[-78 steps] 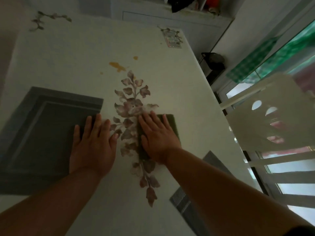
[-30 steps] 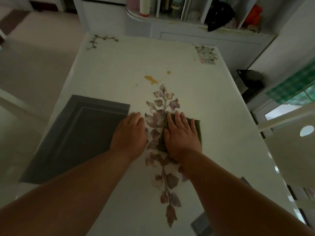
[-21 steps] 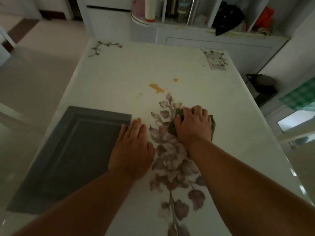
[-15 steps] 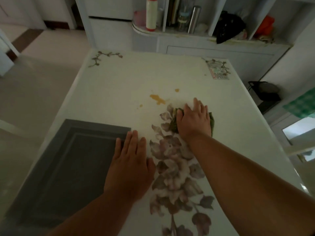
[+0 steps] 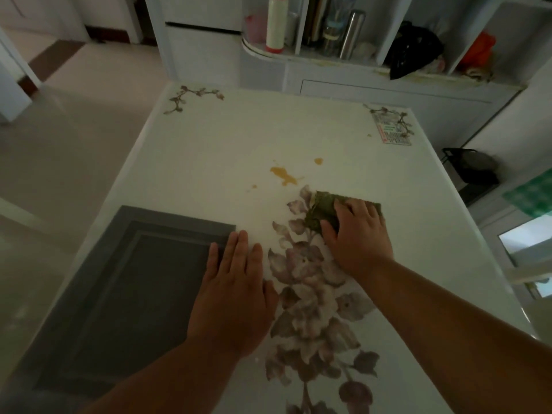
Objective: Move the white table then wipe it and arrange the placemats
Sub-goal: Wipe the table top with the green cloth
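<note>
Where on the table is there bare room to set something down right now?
Free: the far stretch of the table beyond the yellow spill, and the right strip beside the right hand. Crowded: near side, with placemat, left hand and cloth.

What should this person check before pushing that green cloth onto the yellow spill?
1. Right hand grips the green cloth: ok.
2. Cloth lies flat on the white table: ok.
3. Path to the yellow spill is free of objects: ok.
4. Left hand braces flat, fingers on the grey placemat edge: ok.
5. Small droplets near the spill also need a pass: not ok yet.
6. Cloth damp enough: cannot tell.
</note>
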